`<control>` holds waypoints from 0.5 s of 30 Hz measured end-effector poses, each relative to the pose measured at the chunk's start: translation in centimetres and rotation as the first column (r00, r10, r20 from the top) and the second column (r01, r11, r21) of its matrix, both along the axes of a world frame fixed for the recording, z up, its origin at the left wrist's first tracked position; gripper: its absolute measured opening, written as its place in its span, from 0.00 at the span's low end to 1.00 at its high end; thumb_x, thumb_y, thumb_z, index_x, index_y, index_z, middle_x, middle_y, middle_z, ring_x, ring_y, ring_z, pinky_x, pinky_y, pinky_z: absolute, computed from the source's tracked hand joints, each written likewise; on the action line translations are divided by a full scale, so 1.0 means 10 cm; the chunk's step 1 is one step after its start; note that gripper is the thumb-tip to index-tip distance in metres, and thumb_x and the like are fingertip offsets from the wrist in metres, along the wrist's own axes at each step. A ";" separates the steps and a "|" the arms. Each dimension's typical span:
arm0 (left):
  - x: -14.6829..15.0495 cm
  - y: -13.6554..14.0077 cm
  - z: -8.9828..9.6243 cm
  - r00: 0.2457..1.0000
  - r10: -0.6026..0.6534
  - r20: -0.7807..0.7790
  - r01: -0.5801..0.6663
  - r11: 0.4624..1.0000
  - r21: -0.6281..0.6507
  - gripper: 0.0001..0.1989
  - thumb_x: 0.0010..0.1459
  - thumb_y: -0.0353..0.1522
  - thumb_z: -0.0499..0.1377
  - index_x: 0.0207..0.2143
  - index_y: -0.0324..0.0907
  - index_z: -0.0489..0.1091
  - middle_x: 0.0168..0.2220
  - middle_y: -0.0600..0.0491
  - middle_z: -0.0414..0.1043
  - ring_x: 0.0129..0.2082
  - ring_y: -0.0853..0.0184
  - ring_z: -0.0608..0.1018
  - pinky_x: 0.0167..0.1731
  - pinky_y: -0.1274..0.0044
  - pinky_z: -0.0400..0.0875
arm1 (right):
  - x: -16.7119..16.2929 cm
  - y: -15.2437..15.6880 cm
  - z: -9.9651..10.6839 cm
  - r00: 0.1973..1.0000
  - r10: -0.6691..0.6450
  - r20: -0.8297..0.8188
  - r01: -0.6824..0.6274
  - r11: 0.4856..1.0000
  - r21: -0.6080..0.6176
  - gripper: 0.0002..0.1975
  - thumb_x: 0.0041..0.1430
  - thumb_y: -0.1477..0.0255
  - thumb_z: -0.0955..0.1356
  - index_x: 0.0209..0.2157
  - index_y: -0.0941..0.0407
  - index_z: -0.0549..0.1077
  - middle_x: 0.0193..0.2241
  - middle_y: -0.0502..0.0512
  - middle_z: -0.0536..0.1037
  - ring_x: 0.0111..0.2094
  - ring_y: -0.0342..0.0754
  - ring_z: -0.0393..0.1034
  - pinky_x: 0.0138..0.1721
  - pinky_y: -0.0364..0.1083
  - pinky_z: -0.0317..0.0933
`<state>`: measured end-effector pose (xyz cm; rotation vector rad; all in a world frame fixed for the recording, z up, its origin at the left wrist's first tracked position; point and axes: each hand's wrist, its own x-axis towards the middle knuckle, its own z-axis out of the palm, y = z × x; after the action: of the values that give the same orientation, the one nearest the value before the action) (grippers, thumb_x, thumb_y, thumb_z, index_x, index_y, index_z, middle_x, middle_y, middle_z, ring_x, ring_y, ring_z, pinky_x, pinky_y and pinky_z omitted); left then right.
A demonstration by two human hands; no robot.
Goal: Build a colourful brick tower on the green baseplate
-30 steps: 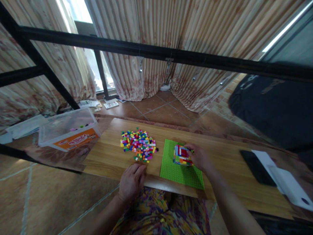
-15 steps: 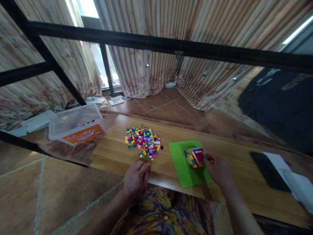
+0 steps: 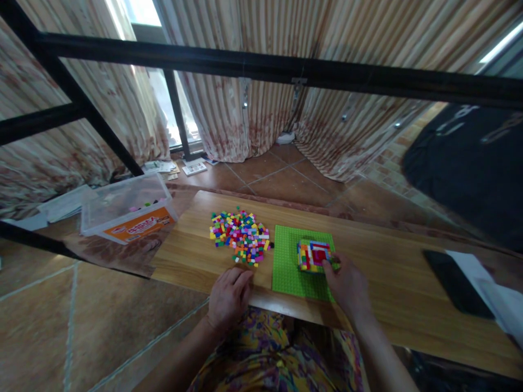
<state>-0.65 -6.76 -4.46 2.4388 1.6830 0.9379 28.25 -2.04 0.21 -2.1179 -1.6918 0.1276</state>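
A small, roughly square building-brick model (image 3: 314, 256) in red, yellow, white and blue sits on a green studded baseplate (image 3: 285, 272). My right hand (image 3: 347, 283) grips the model at its right side, thumb toward the front and the fingers partly hidden behind it. Left of the baseplate lies a spread heap of loose small bricks (image 3: 241, 237) in many colours. Just in front of this heap my left hand (image 3: 229, 296) rests at the near table edge, its fingers curled in and nothing visible in them.
The wooden table (image 3: 180, 245) runs across the view. On its right end lie a dark flat object (image 3: 457, 283) and white paper (image 3: 502, 302). A clear plastic box (image 3: 126, 204) with an orange label stands on the floor at the left. A black metal frame (image 3: 196, 61) crosses before curtains.
The green baseplate and the brick model on it have shifted left and turned straighter, close to the loose bricks. My right hand moved left with them; my left hand stayed put.
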 end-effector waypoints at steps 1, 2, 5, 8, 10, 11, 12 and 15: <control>0.00 0.00 0.01 1.000 0.002 -0.001 -0.002 1.000 -0.003 0.10 0.60 0.27 0.55 0.43 0.43 0.72 0.35 0.51 0.74 0.35 0.65 0.75 0.36 0.74 0.70 | -0.05 0.00 0.04 0.999 0.016 0.048 -0.019 0.997 0.069 0.20 0.61 0.64 0.62 0.47 0.61 0.73 0.41 0.66 0.77 0.37 0.54 0.71 0.38 0.50 0.63; 0.00 0.00 0.01 1.000 0.004 -0.003 -0.004 1.000 -0.007 0.10 0.60 0.27 0.55 0.43 0.43 0.72 0.35 0.51 0.74 0.35 0.65 0.75 0.36 0.74 0.70 | -0.12 0.01 0.08 0.995 0.037 0.094 -0.050 0.988 0.145 0.19 0.62 0.64 0.61 0.48 0.61 0.72 0.43 0.67 0.75 0.41 0.56 0.70 0.42 0.52 0.63; 0.01 0.00 0.03 1.000 0.010 -0.013 -0.010 1.000 -0.014 0.10 0.61 0.27 0.54 0.43 0.43 0.72 0.34 0.51 0.74 0.34 0.65 0.75 0.35 0.74 0.70 | -0.43 0.07 0.17 0.958 0.236 0.161 -0.270 0.934 0.235 0.15 0.63 0.68 0.62 0.47 0.57 0.74 0.47 0.65 0.74 0.48 0.58 0.66 0.49 0.56 0.60; 0.00 0.00 0.03 1.000 0.014 -0.023 -0.014 1.000 -0.004 0.10 0.62 0.28 0.54 0.43 0.43 0.72 0.34 0.51 0.74 0.34 0.65 0.75 0.35 0.74 0.71 | -0.78 0.17 0.13 0.901 0.397 0.175 -0.425 0.890 0.165 0.14 0.61 0.72 0.64 0.46 0.53 0.76 0.51 0.62 0.72 0.52 0.58 0.62 0.52 0.57 0.58; 0.00 0.01 0.03 1.000 0.012 -0.026 -0.012 1.000 0.003 0.10 0.63 0.29 0.53 0.43 0.43 0.72 0.33 0.51 0.74 0.33 0.65 0.75 0.34 0.74 0.71 | -0.96 0.25 0.06 0.888 0.422 0.182 -0.446 0.887 0.122 0.13 0.59 0.73 0.66 0.45 0.53 0.77 0.54 0.62 0.71 0.55 0.60 0.59 0.53 0.59 0.56; 0.00 0.01 0.03 1.000 0.010 -0.028 -0.010 1.000 0.004 0.10 0.63 0.29 0.53 0.43 0.43 0.72 0.33 0.51 0.74 0.33 0.65 0.75 0.34 0.74 0.71 | -1.02 0.29 0.02 0.885 0.427 0.184 -0.450 0.886 0.108 0.13 0.58 0.73 0.67 0.44 0.52 0.77 0.54 0.62 0.71 0.56 0.61 0.58 0.54 0.60 0.55; 0.00 0.02 0.03 1.000 0.008 -0.029 -0.008 1.000 0.006 0.10 0.63 0.29 0.53 0.43 0.43 0.72 0.33 0.51 0.74 0.33 0.65 0.75 0.35 0.74 0.71 | -1.07 0.32 -0.02 0.887 0.423 0.186 -0.446 0.890 0.100 0.12 0.58 0.73 0.67 0.44 0.53 0.77 0.54 0.62 0.71 0.57 0.61 0.57 0.55 0.61 0.54; -0.01 0.02 0.02 0.999 -0.004 -0.035 0.005 1.000 0.020 0.10 0.64 0.29 0.53 0.43 0.43 0.72 0.34 0.50 0.74 0.34 0.65 0.76 0.34 0.74 0.71 | -1.14 0.39 -0.07 0.896 0.404 0.185 -0.421 0.905 0.066 0.10 0.59 0.75 0.66 0.40 0.54 0.78 0.54 0.64 0.71 0.59 0.63 0.56 0.57 0.64 0.49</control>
<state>-0.79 -6.52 -4.25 2.4853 1.6863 0.9219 16.87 1.86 -0.51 -1.7045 -2.1809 -0.0166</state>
